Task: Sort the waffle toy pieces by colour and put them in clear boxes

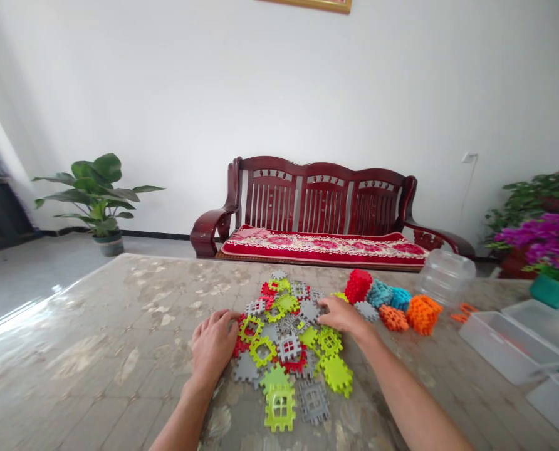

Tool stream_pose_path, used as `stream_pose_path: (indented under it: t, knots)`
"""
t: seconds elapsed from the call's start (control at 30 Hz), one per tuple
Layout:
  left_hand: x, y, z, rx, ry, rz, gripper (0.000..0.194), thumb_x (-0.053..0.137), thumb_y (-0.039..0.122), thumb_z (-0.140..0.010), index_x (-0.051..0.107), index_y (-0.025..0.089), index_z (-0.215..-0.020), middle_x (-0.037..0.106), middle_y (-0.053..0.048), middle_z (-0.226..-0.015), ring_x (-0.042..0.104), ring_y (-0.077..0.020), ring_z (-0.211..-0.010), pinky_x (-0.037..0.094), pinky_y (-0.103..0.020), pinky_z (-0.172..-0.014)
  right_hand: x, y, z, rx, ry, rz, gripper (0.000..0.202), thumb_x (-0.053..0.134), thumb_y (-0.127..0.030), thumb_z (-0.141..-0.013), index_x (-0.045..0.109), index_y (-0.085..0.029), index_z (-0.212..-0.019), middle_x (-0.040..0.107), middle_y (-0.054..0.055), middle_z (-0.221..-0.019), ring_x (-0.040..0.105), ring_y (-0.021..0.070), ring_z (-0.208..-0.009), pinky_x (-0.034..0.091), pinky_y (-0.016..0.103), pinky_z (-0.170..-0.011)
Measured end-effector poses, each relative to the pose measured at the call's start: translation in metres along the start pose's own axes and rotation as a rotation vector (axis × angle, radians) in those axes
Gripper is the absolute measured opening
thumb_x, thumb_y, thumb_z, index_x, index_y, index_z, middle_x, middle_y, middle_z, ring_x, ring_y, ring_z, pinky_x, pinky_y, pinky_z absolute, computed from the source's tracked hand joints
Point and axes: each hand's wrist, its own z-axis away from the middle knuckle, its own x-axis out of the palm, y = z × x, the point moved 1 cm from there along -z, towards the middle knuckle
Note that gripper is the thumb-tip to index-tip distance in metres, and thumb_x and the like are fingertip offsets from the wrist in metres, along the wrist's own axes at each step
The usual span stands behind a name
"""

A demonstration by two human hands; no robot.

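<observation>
Flat interlocking plastic pieces lie in a loose pile on the patterned table [157, 357], among them a lime window piece [280, 407], a grey window piece [313, 402] and a solid lime piece [338, 374]. At the pile's left edge rests my left hand [216, 341], its fingertips beside red pieces; its fingers are spread and no held piece shows. My right hand [339, 314] reaches over the pile's upper right, fingertips touching a grey piece [309, 311]. Whether it grips that piece is unclear.
Right of the pile stand a red block [358, 285], a teal block [380, 292] and an orange block [423, 314]. Farther right are a clear container [447, 275], a translucent bin [509, 347] and purple flowers [547, 241]. A wooden bench [324, 194] stands behind the table.
</observation>
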Motion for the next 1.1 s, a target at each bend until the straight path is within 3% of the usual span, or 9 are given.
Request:
stream_pose_path:
  t: [0.17, 0.33, 0.43, 0.57, 0.7, 0.87, 1.1]
  knots:
    - [-0.002, 0.001, 0.000, -0.001, -0.014, -0.019, 0.033, 0.043, 0.033, -0.090, 0.071, 0.036, -0.107, 0.064, 0.001, -0.128, 0.055, -0.0235, -0.120, 0.033, -0.042, -0.107, 0.004, -0.012, 0.011, 0.049, 0.009, 0.123, 0.039, 0.071, -0.022, -0.059, 0.070, -0.021, -0.098, 0.069, 0.008, -0.106, 0.061, 0.0269, -0.102, 0.042, 0.030, -0.079]
    - [-0.001, 0.000, 0.000, 0.005, -0.009, -0.014, 0.034, 0.043, 0.033, -0.090, 0.071, 0.035, -0.108, 0.064, 0.000, -0.129, 0.056, -0.0237, -0.120, 0.034, -0.042, -0.107, 0.003, -0.024, 0.013, 0.073, 0.029, 0.081, 0.042, 0.065, -0.013, -0.064, 0.064, -0.023, -0.104, 0.070, 0.002, -0.092, 0.064, 0.0197, -0.087, 0.039, 0.025, -0.069]
    - [-0.001, 0.000, 0.000, 0.013, -0.002, -0.005, 0.034, 0.042, 0.033, -0.090, 0.071, 0.035, -0.107, 0.064, 0.000, -0.129, 0.056, -0.0241, -0.120, 0.033, -0.043, -0.107, -0.002, -0.025, 0.016, 0.032, 0.148, -0.028, 0.030, 0.058, -0.012, -0.071, 0.065, -0.024, -0.098, 0.071, 0.001, -0.088, 0.065, 0.0179, -0.085, 0.041, 0.025, -0.071]
    - [-0.001, 0.000, 0.000, 0.008, -0.001, 0.001, 0.034, 0.042, 0.033, -0.090, 0.071, 0.035, -0.107, 0.064, 0.000, -0.129, 0.055, -0.0246, -0.121, 0.033, -0.043, -0.107, -0.006, -0.008, 0.023, 0.058, 0.285, -0.268, 0.022, 0.054, -0.021, -0.077, 0.067, -0.022, -0.095, 0.073, 0.003, -0.088, 0.067, 0.0187, -0.082, 0.047, 0.028, -0.074]
    - [-0.003, 0.002, 0.000, 0.001, -0.014, -0.002, 0.034, 0.042, 0.034, -0.090, 0.071, 0.035, -0.108, 0.063, 0.000, -0.130, 0.055, -0.0249, -0.121, 0.033, -0.044, -0.108, 0.002, 0.013, 0.036, 0.086, 0.246, -0.477, 0.027, 0.051, -0.024, -0.075, 0.070, -0.019, -0.092, 0.075, 0.006, -0.090, 0.069, 0.0208, -0.083, 0.051, 0.031, -0.076]
    - [-0.005, 0.003, 0.001, 0.004, -0.021, 0.003, 0.035, 0.041, 0.035, -0.090, 0.071, 0.035, -0.108, 0.064, -0.001, -0.129, 0.055, -0.0248, -0.121, 0.032, -0.044, -0.108, 0.011, 0.021, 0.052, 0.084, 0.165, -0.497, 0.032, 0.055, -0.025, -0.071, 0.072, -0.018, -0.098, 0.075, 0.008, -0.103, 0.068, 0.0238, -0.096, 0.051, 0.037, -0.090]
    - [-0.005, 0.003, 0.001, 0.011, -0.022, 0.009, 0.035, 0.042, 0.035, -0.090, 0.072, 0.035, -0.108, 0.064, -0.001, -0.128, 0.056, -0.0251, -0.119, 0.032, -0.043, -0.107, 0.005, -0.003, 0.065, 0.007, 0.122, -0.166, 0.049, 0.071, -0.037, -0.070, 0.068, -0.019, -0.116, 0.068, 0.010, -0.119, 0.062, 0.0262, -0.108, 0.047, 0.038, -0.095]
